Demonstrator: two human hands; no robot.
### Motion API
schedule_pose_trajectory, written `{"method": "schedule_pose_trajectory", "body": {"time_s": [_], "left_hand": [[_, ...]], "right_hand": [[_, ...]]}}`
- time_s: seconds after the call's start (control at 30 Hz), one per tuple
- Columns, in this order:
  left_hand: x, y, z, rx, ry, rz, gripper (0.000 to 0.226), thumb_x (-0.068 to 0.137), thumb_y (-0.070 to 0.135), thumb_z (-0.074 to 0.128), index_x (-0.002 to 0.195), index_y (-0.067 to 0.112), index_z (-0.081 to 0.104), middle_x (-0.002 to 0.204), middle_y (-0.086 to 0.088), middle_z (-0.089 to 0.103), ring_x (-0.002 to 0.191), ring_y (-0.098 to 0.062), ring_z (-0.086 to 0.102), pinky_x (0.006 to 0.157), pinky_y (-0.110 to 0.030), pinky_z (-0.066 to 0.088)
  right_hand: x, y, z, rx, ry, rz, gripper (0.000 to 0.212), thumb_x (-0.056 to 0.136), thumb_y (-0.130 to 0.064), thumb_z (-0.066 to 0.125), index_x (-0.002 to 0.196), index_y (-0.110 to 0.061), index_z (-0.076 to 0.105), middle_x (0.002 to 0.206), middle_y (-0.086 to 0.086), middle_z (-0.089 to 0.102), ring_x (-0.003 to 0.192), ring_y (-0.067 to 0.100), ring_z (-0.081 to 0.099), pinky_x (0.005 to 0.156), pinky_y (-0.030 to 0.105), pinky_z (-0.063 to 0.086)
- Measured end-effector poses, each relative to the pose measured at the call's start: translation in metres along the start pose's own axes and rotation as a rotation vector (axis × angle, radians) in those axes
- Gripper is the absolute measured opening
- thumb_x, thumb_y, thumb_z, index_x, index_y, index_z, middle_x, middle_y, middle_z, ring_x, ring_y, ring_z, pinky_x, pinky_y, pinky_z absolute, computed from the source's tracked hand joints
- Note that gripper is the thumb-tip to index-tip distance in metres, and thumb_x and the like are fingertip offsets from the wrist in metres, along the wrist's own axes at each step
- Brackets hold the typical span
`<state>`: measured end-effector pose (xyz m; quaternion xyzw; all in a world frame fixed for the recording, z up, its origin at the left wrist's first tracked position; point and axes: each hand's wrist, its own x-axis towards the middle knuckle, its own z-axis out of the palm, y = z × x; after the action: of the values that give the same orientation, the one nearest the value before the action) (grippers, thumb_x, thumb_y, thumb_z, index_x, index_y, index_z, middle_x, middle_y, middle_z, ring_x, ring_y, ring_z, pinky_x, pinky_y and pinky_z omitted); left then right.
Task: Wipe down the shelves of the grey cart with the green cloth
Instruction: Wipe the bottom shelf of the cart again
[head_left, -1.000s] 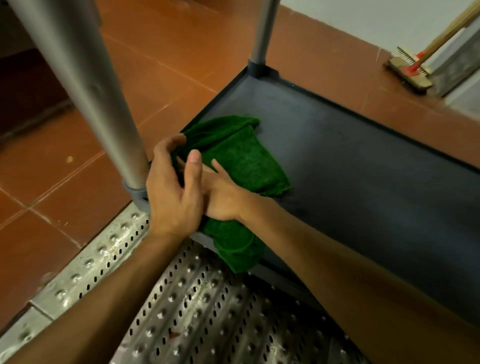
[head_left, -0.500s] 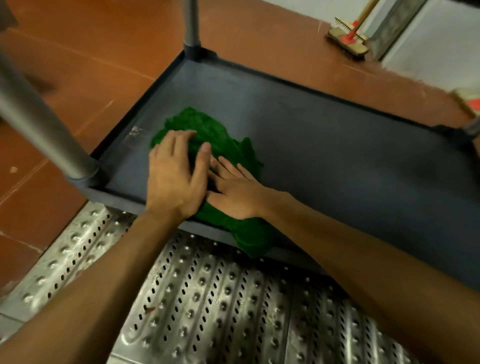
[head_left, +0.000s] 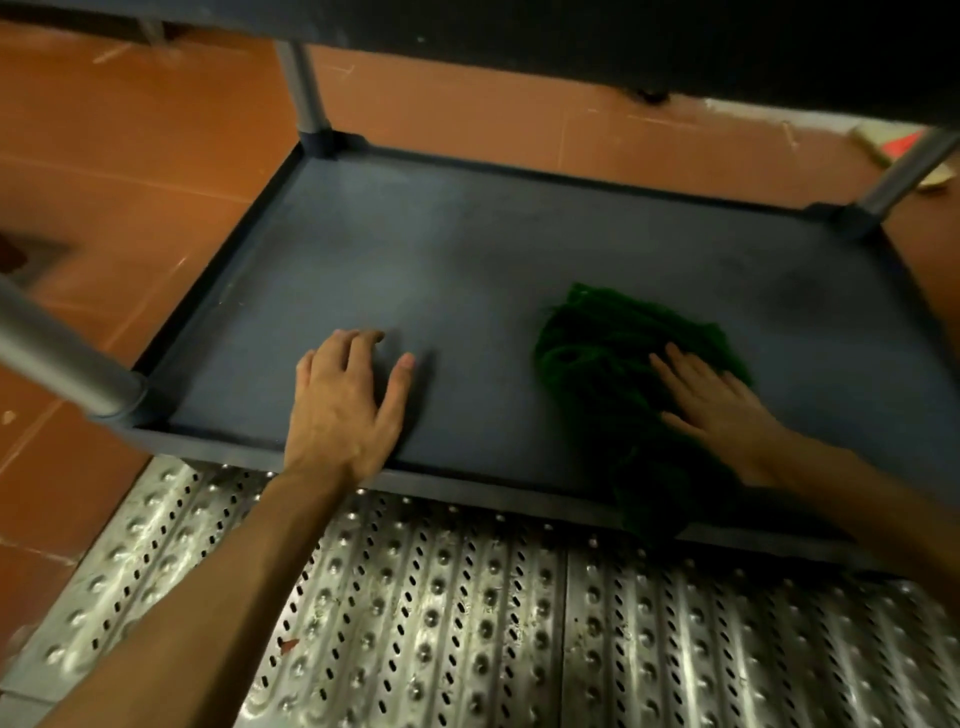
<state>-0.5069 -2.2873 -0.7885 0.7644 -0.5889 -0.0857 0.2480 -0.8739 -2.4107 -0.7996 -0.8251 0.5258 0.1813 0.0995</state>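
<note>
**Right hand (head_left: 722, 405) flat on the cloth (head_left: 597, 338), left hand (head_left: 348, 405) on the bare shelf (head_left: 415, 270)**

I see the cart's bottom shelf from above and in front, with the upper shelf (head_left: 623, 41) dark across the top of my view. The green cloth lies bunched right of the shelf's middle, and its near end hangs over the front rim. My right hand lies palm down on the cloth's right part, fingers straight and spread, gripping nothing. My left hand rests on the bare grey surface near the front rim, well apart from the cloth. Its fingers are loosely extended and it holds nothing. A grey post (head_left: 306, 88) rises from the far left corner. A perforated metal grate (head_left: 467, 623) lies below the front rim, with orange tiles (head_left: 130, 182) to the left and beyond.
</note>
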Motion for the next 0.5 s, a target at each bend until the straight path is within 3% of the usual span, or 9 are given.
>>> {"method": "schedule_pose_trajectory", "body": {"time_s": [0.13,0.23,0.3,0.4,0.5], "left_hand": [[0.001,0.000,0.000,-0.028,-0.006,-0.029,0.067,0.099,0.061,0.028,0.140,0.014,0.051,0.139,-0.010,0.054,0.130,-0.030,0.045,0.114,-0.047,0.033],[0.001,0.003,0.000,-0.044,-0.002,-0.019,0.067,0.098,0.060,0.028,0.139,0.013,0.052,0.137,-0.010,0.055,0.129,-0.029,0.045,0.114,-0.047,0.032],[0.005,0.011,0.001,-0.075,0.007,-0.001,0.066,0.098,0.058,0.030,0.138,0.012,0.054,0.136,-0.011,0.056,0.127,-0.029,0.048,0.114,-0.047,0.032],[0.013,0.037,0.012,-0.126,-0.010,0.086,0.063,0.098,0.055,0.033,0.135,0.010,0.057,0.134,-0.014,0.057,0.125,-0.032,0.051,0.111,-0.047,0.036],[0.020,0.074,0.028,-0.154,-0.042,0.199,0.058,0.100,0.048,0.036,0.134,0.006,0.058,0.134,-0.016,0.057,0.124,-0.033,0.053,0.111,-0.046,0.040]], "right_hand": [[-0.044,0.066,0.009,0.034,0.001,0.240,0.076,0.090,-0.063,0.012,0.152,-0.032,-0.020,0.155,-0.007,-0.029,0.151,0.016,-0.015,0.122,0.045,0.001],[-0.064,0.107,0.014,-0.080,-0.058,0.421,0.092,0.074,-0.072,-0.011,0.154,-0.027,-0.020,0.155,-0.001,-0.036,0.151,0.019,-0.018,0.123,0.046,0.000],[-0.065,0.115,0.014,-0.090,-0.043,0.483,0.090,0.081,-0.071,-0.016,0.154,-0.018,-0.015,0.160,0.006,-0.030,0.152,0.023,-0.015,0.122,0.046,-0.002],[-0.052,0.091,0.004,0.062,0.095,0.556,0.069,0.102,-0.046,0.026,0.156,-0.003,0.019,0.165,0.018,0.001,0.152,0.032,0.004,0.122,0.045,0.007],[-0.034,0.061,-0.009,0.342,0.376,0.614,0.053,0.096,-0.022,0.048,0.140,0.007,0.044,0.151,0.029,0.034,0.140,0.041,0.029,0.118,0.047,0.022]]}}
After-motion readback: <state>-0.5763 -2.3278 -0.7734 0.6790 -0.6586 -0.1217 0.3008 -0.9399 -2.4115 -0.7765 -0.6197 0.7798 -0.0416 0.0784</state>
